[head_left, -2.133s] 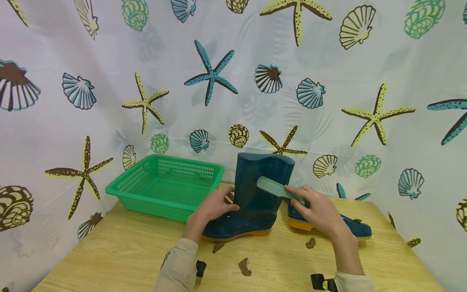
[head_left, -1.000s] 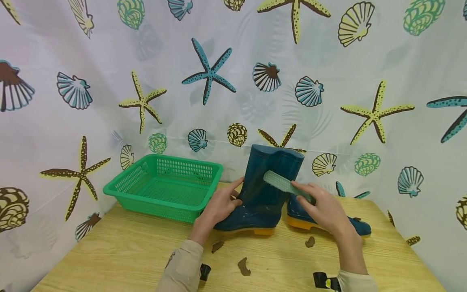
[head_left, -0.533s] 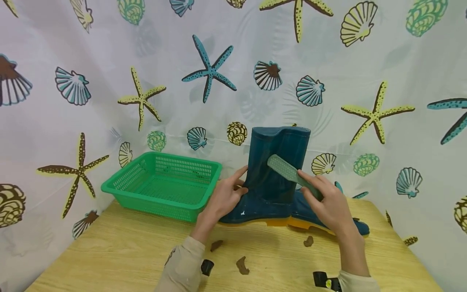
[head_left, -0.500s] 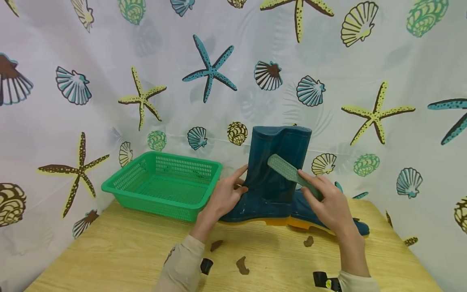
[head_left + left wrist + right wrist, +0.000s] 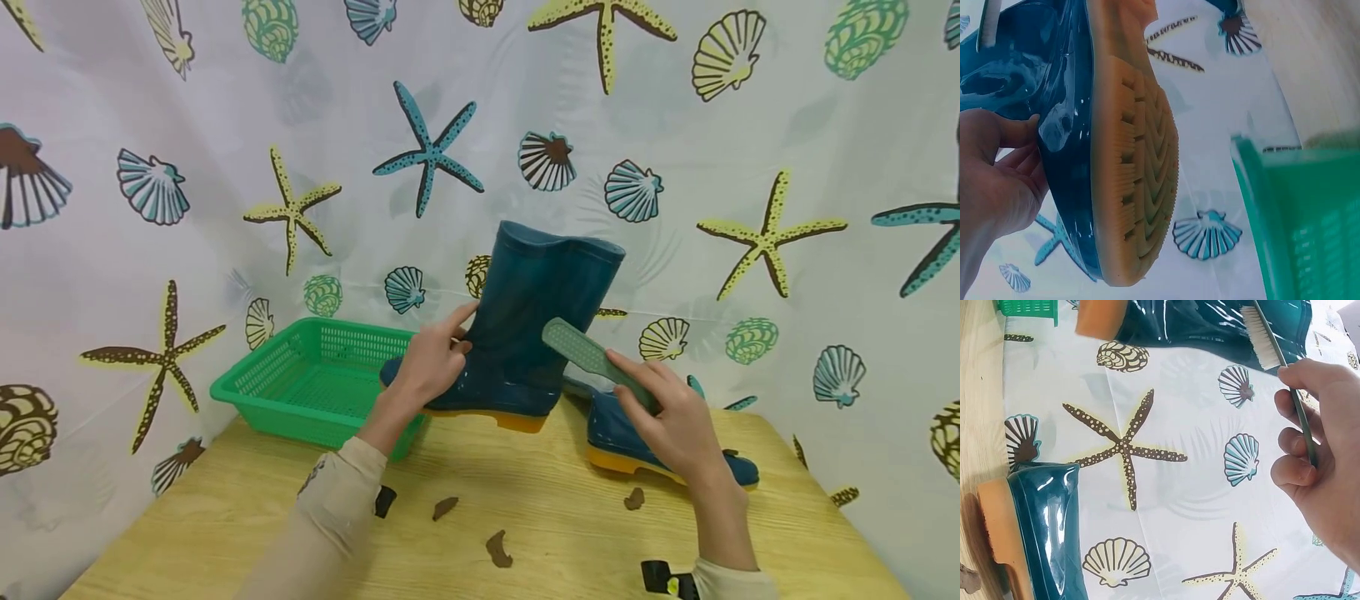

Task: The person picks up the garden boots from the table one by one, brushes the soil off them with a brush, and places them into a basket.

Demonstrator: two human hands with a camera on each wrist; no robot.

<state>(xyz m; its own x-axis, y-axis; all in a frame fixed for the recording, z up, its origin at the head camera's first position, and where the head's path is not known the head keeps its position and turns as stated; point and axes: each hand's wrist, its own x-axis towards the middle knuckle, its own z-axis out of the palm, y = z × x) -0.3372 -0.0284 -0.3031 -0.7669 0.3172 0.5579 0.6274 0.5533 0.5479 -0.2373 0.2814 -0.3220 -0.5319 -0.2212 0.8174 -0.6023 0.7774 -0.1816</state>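
Curtain [image 5: 337, 83]: white, printed with shells and starfish, hanging behind the table
Table [image 5: 217, 517]: pale wood grain, its far edge meeting the curtain
Boot [image 5: 521, 287]: blue, orange sole, held up over the table's far half, apparently clear of the wood; toe toward the left edge, shaft leaning right, heel the lower end
Left hand [image 5: 431, 367]: grips the boot at the front of the ankle, thumb on the near side, other fingers passing behind
Brush [image 5: 570, 342]: green, white bristles [image 5: 1263, 340] turned to the shaft; whether they touch is hard to tell
Right hand [image 5: 671, 417]: wrapped round the brush handle, forefinger stretched along it
Stroke: the step seems to be brushing the shaft; best with bristles flat to it, in short even passes and light pressure, as the shaft probably gives
Steadiness: a raised boot may swing under the brush, so a firmer left grip, or the sole rested on the table, should help
Second boot [image 5: 615, 425]: sole down toward the far right corner, toe to the right edge, partly hidden by the right hand
Basket [image 5: 300, 423]: green, at the far left corner, partly behind the left hand
Scraps [image 5: 498, 548]: brown, loose on the table, nearer than both boots
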